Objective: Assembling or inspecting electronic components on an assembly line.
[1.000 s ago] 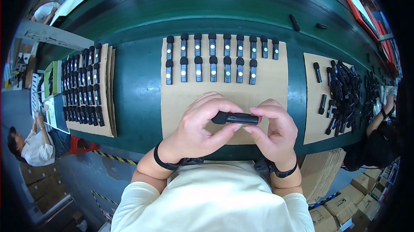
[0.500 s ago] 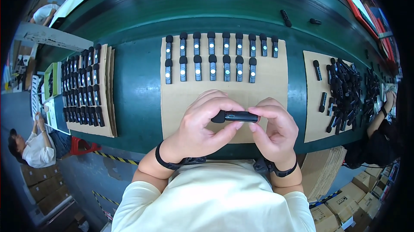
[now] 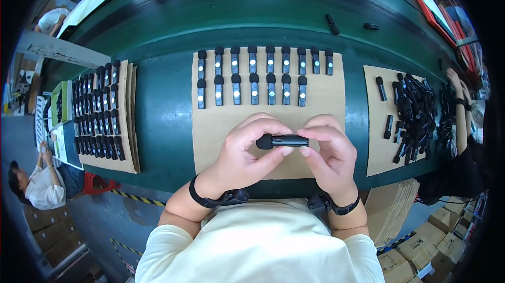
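A small black clip-on wireless microphone (image 3: 288, 140) with a round foam cap lies sideways between my two hands, side slot showing. My left hand (image 3: 247, 149) pinches its middle, next to the foam cap. The plain end is held between thumb and fingers of my right hand (image 3: 332, 151). Just below my hands is a cardboard sheet (image 3: 252, 125). On its far half, two rows of matching microphones (image 3: 270, 59) stand foam end away from me, each with a glowing white or greenish light.
A cardboard stack (image 3: 131, 125) at left carries rows of microphones. At right, another cardboard sheet (image 3: 379, 151) bears a jumbled microphone heap (image 3: 415, 109). Two loose microphones (image 3: 331, 24) lie on the green surface (image 3: 236, 9) beyond. Co-workers sit at left (image 3: 47, 191) and right (image 3: 455, 175).
The microphone stays in both hands, now nearly level, with the right-hand grip slightly shifted. The view has shifted slightly. The right co-worker's arm has reached farther across the table.
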A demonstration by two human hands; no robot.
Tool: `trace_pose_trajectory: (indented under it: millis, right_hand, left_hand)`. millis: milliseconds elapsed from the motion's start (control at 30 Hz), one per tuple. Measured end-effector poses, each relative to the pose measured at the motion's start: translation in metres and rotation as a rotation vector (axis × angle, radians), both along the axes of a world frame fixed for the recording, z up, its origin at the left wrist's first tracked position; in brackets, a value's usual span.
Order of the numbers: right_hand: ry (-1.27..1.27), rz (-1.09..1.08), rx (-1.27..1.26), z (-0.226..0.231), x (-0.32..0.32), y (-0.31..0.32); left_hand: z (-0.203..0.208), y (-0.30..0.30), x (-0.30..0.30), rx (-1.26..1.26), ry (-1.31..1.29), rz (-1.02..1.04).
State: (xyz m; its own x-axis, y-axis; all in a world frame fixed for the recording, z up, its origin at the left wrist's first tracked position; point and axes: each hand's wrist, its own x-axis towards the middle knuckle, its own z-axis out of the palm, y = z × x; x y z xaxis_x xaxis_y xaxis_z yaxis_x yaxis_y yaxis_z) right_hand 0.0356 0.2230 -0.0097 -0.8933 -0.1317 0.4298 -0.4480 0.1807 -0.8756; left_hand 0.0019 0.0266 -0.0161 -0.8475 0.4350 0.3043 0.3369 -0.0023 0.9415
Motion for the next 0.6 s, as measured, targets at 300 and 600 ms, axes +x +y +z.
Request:
trace_pose_trajectory:
  millis: [300,600]
  right_hand:
    - [-0.08,-0.173,0.479,-0.011,-0.028,0.047]
    - [0.097,-0.155,0.964,-0.041,-0.033,0.051]
  left_hand:
    - [-0.022,-0.023,0.0,-0.472,0.02,-0.017]
    - [-0.025,-0.022,-0.001,-0.65,0.084,-0.117]
